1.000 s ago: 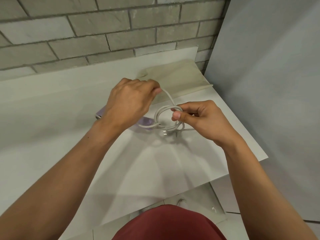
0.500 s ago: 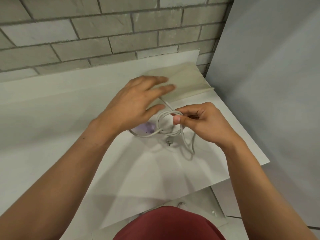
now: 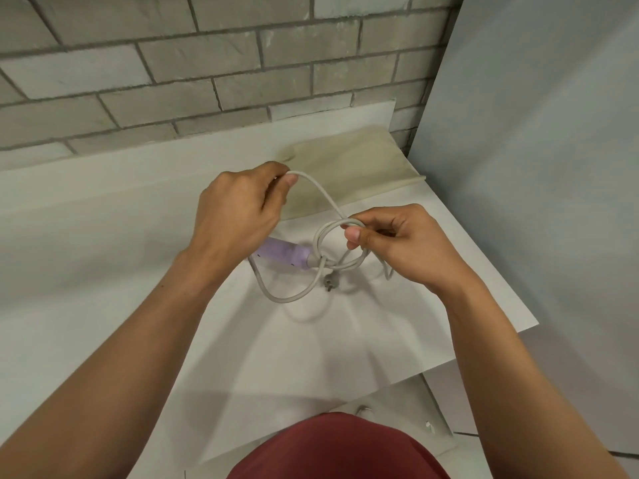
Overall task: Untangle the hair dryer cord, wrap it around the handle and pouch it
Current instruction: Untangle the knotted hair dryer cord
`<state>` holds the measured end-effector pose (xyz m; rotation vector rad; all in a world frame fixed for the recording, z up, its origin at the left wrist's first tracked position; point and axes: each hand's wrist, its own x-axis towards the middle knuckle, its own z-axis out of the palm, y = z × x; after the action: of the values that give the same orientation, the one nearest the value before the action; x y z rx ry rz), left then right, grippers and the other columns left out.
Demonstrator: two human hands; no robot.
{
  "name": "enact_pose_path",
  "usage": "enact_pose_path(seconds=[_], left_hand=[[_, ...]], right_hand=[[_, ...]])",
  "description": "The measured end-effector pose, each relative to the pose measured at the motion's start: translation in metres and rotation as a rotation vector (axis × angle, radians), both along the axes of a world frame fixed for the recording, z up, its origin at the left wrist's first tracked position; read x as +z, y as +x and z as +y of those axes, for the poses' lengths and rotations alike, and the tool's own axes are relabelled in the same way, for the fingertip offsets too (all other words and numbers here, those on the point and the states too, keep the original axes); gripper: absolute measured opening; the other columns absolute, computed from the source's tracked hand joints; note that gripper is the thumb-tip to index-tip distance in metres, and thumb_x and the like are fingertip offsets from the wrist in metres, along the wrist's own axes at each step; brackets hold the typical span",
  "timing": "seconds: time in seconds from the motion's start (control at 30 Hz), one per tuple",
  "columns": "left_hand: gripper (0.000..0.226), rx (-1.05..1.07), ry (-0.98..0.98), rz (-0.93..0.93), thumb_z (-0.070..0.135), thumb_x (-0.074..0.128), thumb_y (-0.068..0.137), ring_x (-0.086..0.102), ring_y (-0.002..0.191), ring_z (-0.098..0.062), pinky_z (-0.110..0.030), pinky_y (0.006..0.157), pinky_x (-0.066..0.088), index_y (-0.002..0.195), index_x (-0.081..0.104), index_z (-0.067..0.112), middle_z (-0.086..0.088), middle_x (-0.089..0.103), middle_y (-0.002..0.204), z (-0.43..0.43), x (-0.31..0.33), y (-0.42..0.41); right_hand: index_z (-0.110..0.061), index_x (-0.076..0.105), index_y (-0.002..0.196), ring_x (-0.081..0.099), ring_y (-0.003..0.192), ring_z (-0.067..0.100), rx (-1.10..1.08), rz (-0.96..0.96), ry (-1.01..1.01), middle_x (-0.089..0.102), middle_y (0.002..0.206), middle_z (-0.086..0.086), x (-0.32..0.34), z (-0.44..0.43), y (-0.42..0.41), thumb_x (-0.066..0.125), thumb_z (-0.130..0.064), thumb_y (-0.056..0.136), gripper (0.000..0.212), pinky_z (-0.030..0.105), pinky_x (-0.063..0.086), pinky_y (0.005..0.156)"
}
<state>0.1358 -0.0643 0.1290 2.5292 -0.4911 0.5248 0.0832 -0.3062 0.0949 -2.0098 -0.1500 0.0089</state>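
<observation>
A lilac hair dryer handle [image 3: 284,253] lies on the white table [image 3: 103,236], mostly hidden under my left wrist. Its pale grey cord [image 3: 325,198] runs in tangled loops from the handle's end. My left hand [image 3: 238,216] pinches one strand and lifts it in an arc above the table. My right hand [image 3: 390,247] pinches a round loop of the cord just right of the handle. The plug [image 3: 328,286] hangs below that loop, close to the table. A beige cloth pouch [image 3: 359,164] lies flat behind both hands.
A grey brick wall [image 3: 207,63] stands behind the table. A pale panel [image 3: 536,167] rises at the right, beyond the table's right edge. The table's near edge ends above the floor, by my red-clothed lap [image 3: 339,447].
My left hand was open over the dryer half a second ago; now it has closed on a cord strand and raised it. The right hand has kept its pinch on the loop.
</observation>
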Motion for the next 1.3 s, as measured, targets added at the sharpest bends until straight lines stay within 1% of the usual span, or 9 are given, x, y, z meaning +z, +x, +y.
enact_pose_path(seconds=[0.1,0.23,0.4,0.6,0.73,0.83,1.03,1.2,1.3], left_hand=[[0.029,-0.030,0.100,0.003,0.035,0.057,0.103,0.066,0.106,-0.032,-0.043,0.087,0.052,0.124,0.070,0.020,-0.002,0.073,0.114,0.004,-0.003,0.005],[0.060,-0.292,0.376,-0.132,0.032,0.071,0.095,0.046,0.142,-0.035,-0.051,0.119,0.032,0.150,0.053,0.020,-0.009,0.051,0.153,0.000,0.006,0.003],[0.033,-0.519,0.494,-0.127,0.038,0.054,0.102,0.062,0.126,-0.026,-0.047,0.119,0.033,0.127,0.072,0.026,0.001,0.072,0.124,-0.011,0.015,0.002],[0.035,-0.194,0.244,-0.119,0.044,0.047,0.104,0.070,0.092,-0.034,-0.042,0.077,0.055,0.116,0.071,0.022,0.001,0.076,0.103,0.001,0.008,0.001],[0.029,0.052,0.039,-0.043,0.042,0.044,0.106,0.069,0.085,-0.034,-0.049,0.073,0.056,0.110,0.068,0.025,0.002,0.075,0.089,0.014,0.008,0.002],[0.027,0.099,0.124,0.093,0.042,0.045,0.105,0.068,0.091,-0.035,-0.047,0.077,0.056,0.108,0.069,0.029,0.003,0.076,0.090,0.019,0.002,0.003],[0.052,-0.286,0.206,-0.007,0.029,0.064,0.101,0.052,0.136,-0.029,-0.041,0.111,0.040,0.150,0.052,0.020,-0.007,0.053,0.151,0.009,0.007,-0.008],[0.031,-0.525,0.370,-0.054,0.027,0.059,0.104,0.059,0.131,-0.029,-0.047,0.115,0.037,0.131,0.070,0.016,-0.004,0.070,0.131,-0.013,0.015,-0.008],[0.027,-0.536,0.410,-0.081,0.032,0.058,0.105,0.068,0.107,-0.029,-0.043,0.094,0.050,0.122,0.074,0.020,0.000,0.075,0.112,-0.011,0.019,-0.009]], right_hand=[[-0.037,0.081,0.094,0.070,0.083,0.031,-0.002,0.017,-0.038,0.078,0.084,-0.011,0.001,0.002,0.001,0.073,-0.035,0.097,0.010,0.059,0.058,0.077],[-0.041,0.080,0.090,0.069,0.080,0.032,0.030,0.012,-0.072,0.078,0.083,-0.010,0.000,0.003,-0.001,0.073,-0.038,0.096,0.010,0.062,0.058,0.070],[-0.039,0.081,0.090,0.071,0.080,0.020,0.036,-0.025,-0.070,0.079,0.085,-0.011,0.002,0.004,0.000,0.074,-0.038,0.094,0.008,0.041,0.057,0.075],[-0.038,0.082,0.096,0.073,0.089,0.029,0.000,-0.014,0.030,0.081,0.087,-0.011,0.001,0.000,-0.003,0.075,-0.035,0.095,0.008,0.048,0.059,0.089],[-0.037,0.081,0.095,0.075,0.085,0.017,0.007,-0.017,0.025,0.081,0.088,-0.012,0.002,0.000,-0.002,0.074,-0.030,0.096,0.010,0.035,0.059,0.086],[-0.037,0.080,0.095,0.074,0.083,0.016,0.005,-0.023,0.001,0.080,0.086,-0.013,0.003,0.004,0.000,0.074,-0.029,0.097,0.011,0.031,0.058,0.084],[-0.037,0.080,0.090,0.072,0.080,0.006,0.050,-0.024,-0.065,0.079,0.085,-0.014,0.008,0.004,-0.004,0.074,-0.029,0.098,0.013,0.014,0.053,0.076],[-0.034,0.080,0.083,0.068,0.076,0.008,0.051,-0.050,-0.111,0.078,0.084,-0.011,0.011,0.005,-0.006,0.076,-0.026,0.096,0.015,0.020,0.051,0.075],[-0.035,0.081,0.084,0.069,0.078,0.012,0.035,-0.042,-0.112,0.079,0.085,-0.010,0.009,0.003,-0.008,0.076,-0.028,0.095,0.014,0.023,0.053,0.076]])
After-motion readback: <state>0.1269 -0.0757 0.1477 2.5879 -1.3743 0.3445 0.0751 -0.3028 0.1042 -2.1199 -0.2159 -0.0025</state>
